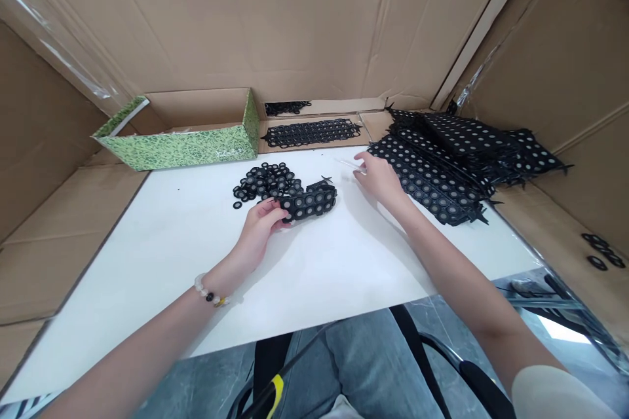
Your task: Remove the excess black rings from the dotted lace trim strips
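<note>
My left hand point(263, 226) is closed on the left end of a black strip with rows of grey-centred discs point(309, 203), held just above the white table. Behind it lies a loose pile of small black rings point(265, 180), which the strip partly overlaps. My right hand point(378, 177) is to the right of the strip, apart from it, with its fingers pinched on a thin, pale, clear tool point(350, 163) that points left. Right beside that hand is a stack of black dotted sheets point(432, 177).
A green patterned box point(187, 149) stands at the back left. A black ring mesh point(312, 133) lies on cardboard behind the table point(171, 262). Cardboard walls rise at the back and both sides. Several black rings point(597, 262) lie at the far right.
</note>
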{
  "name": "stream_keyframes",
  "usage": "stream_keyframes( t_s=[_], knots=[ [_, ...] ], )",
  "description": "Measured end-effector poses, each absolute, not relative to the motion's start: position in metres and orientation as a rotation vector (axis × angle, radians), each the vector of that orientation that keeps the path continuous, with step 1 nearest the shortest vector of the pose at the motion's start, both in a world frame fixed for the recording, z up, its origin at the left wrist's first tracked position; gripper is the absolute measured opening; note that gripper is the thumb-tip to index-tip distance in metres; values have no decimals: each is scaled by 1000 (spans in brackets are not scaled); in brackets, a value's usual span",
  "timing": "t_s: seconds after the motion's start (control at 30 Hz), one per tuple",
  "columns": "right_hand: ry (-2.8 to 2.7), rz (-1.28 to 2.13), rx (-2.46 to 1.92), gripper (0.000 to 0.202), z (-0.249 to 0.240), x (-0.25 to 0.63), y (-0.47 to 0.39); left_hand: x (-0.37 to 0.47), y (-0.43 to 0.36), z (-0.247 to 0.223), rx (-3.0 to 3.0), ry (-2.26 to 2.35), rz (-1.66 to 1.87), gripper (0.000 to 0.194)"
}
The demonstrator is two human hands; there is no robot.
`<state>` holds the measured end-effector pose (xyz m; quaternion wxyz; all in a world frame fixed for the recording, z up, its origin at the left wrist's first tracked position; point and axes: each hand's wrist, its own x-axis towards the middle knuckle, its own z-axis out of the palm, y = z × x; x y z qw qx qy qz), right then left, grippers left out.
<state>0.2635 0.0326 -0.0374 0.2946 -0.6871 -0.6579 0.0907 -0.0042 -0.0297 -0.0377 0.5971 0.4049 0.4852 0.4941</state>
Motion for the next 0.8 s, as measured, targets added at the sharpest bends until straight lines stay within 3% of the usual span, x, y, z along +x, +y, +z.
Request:
stream_keyframes(
  t_s=[0.07,0.17,0.33,0.43,0.57,0.7,0.8],
  knots=[
    [-1831,158,-1932,45,-46,270,37,-4,-30,-37,942,1117,1174,17],
    [-1899,107,-1719,51,-49,263,36,-3,-32,-35,965,1075,1266,16],
    [-2144,518,-1030,52,-44,231,20,-4,-36,-37,1040,958,1345,17],
    [-2265,659,-942,57,-45,218,11,-5,-34,-39,1093,965,1303,15],
    [-2313,731,-1057,31,-42,217,9,-9,-28,-41,1177,1051,1283,17],
    [-2268,676,-933,42,-34,218,7,-13,-24,-32,1465,1079,1155,15],
    [-2223,741,-864,23,-31,214,5,-19,-24,-18,1690,1136,1053,16]
  ],
)
